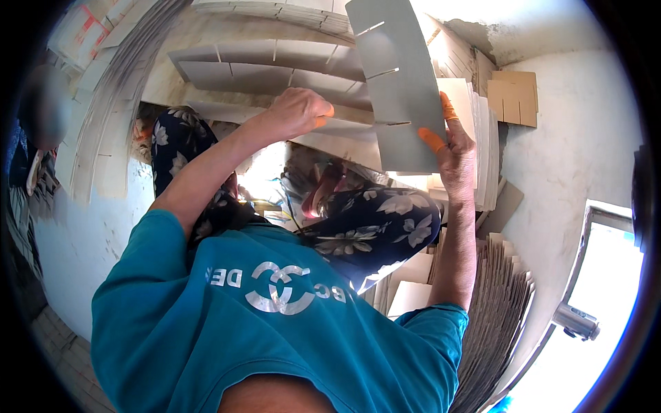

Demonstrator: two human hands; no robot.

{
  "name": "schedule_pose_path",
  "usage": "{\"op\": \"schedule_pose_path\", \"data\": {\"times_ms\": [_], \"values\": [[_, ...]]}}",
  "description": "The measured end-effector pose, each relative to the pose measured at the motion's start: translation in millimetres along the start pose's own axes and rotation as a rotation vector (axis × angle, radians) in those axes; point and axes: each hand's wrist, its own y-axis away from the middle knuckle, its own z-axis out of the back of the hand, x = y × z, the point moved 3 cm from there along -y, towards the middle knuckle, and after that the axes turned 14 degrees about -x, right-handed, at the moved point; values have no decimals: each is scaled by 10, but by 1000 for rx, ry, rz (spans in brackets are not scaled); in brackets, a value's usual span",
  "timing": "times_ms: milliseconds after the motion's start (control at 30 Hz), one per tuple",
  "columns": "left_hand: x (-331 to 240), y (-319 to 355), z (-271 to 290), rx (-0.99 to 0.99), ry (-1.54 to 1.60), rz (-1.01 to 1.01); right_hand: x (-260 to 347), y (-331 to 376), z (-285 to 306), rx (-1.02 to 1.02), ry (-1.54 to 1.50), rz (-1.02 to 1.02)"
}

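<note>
My right hand (pixel 456 148) holds a long grey slotted cardboard strip (pixel 403 89) near its lower right end, with orange finger covers on the thumb and a fingertip. Several short slits run in from the strip's left edge, and it is raised and tilted. My left hand (pixel 299 112) is closed, its orange-covered fingertips pressed together. Whatever those fingers may hold is hidden. Below and around my left hand, slotted cardboard strips (pixel 265 74) stand on edge in rows on the work surface (pixel 162 79). My left hand is apart from the raised strip.
Tall stacks of cardboard strips (pixel 113 103) stand at the left. A stack of pale sheets (pixel 485 138) sits just beyond my right hand. Brown slotted pieces (pixel 513 100) lean on the right wall. Many upright sheets (pixel 492 316) fill the lower right, near a bright doorway (pixel 606 275). Another person (pixel 31 138) is at the far left.
</note>
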Motion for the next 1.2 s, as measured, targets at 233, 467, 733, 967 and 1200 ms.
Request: {"op": "schedule_pose_path", "data": {"times_ms": [233,467,733,967,1200], "values": [[24,43,-28,50,-104,-27,36,3,-82,25,-11,82],[-106,-138,153,135,-133,59,18,14,-158,48,7,68],[697,-750,374,-425,-579,-150,-60,28,-214,5,131,166],[1118,-920,226,-158,-502,46,-52,31,-254,33,80,95],[1139,-951,211,-235,-444,-22,-41,-3,-263,33,80,93]]}}
